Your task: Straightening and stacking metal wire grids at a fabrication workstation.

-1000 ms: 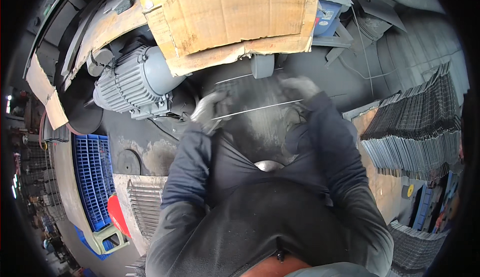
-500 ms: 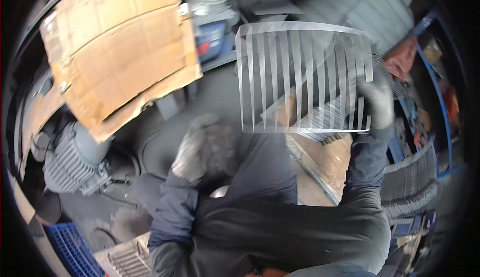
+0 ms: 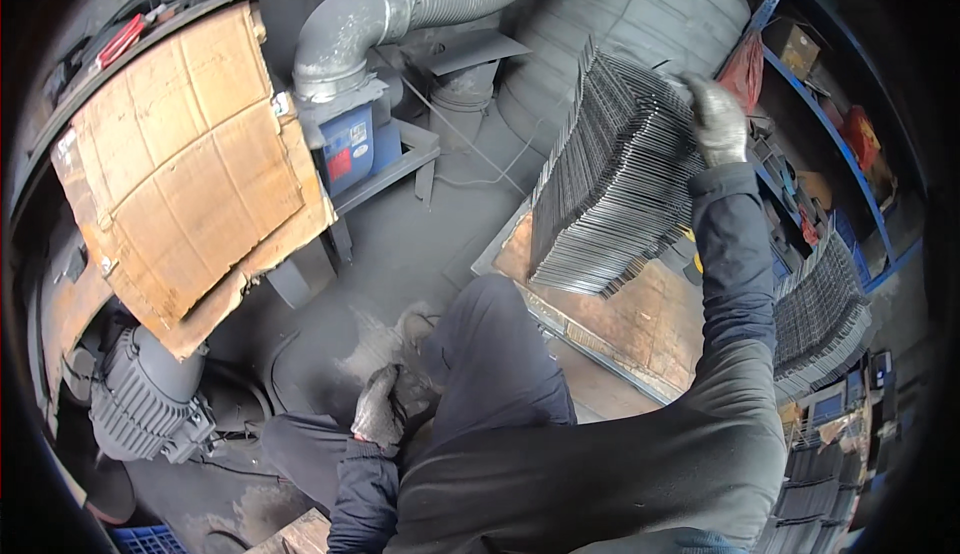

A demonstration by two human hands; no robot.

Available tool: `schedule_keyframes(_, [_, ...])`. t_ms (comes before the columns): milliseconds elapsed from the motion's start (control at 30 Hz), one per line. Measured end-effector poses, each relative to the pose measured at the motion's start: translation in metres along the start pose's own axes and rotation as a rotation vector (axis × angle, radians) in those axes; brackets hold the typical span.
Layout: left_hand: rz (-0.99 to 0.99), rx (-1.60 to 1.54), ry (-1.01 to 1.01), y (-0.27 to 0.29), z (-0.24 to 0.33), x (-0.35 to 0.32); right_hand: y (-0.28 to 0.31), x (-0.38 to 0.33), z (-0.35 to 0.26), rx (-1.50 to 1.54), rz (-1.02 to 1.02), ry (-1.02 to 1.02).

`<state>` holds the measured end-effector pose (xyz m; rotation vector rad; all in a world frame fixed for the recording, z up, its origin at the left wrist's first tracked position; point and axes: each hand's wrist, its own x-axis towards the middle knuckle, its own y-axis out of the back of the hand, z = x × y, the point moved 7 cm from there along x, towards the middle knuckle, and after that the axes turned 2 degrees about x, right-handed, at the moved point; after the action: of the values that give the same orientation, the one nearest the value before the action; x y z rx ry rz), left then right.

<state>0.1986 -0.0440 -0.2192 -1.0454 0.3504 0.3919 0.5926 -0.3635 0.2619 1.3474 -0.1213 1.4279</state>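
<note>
A tall, leaning stack of thin slotted metal grilles (image 3: 610, 174) stands on a board to the right of my knee. My right hand (image 3: 718, 122), in a grey work glove, is at the stack's upper right edge. Its fingers are closed over the edge of a grille there; the fingertips are partly hidden. My left hand (image 3: 378, 409), also gloved, hangs low beside my bent knee. I see nothing held in it, and its fingers are turned away and mostly hidden.
A brown board (image 3: 630, 329) carries the stack. Another grille stack (image 3: 822, 319) stands right, by a blue rack (image 3: 845, 104). At left are a cardboard sheet (image 3: 190, 169) and a grey motor (image 3: 145, 394). A grey duct (image 3: 430, 4) crosses behind, near a large ribbed tank (image 3: 630, 24).
The single grille that my right hand held up in front of me is now at the stack, no longer apart. My right hand has moved up and left; my left hand has dropped lower.
</note>
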Motion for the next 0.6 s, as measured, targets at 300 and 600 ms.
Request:
schedule_keyframes(300, [0.016,0.105,0.111,0.002,-0.03,0.01,-0.011,-0.011,-0.014,-0.083,-0.047,-0.069])
schedule_keyframes(600, [0.017,0.193,0.199,0.008,-0.046,0.027,-0.007,-0.036,0.009,0.113,-0.26,-0.238])
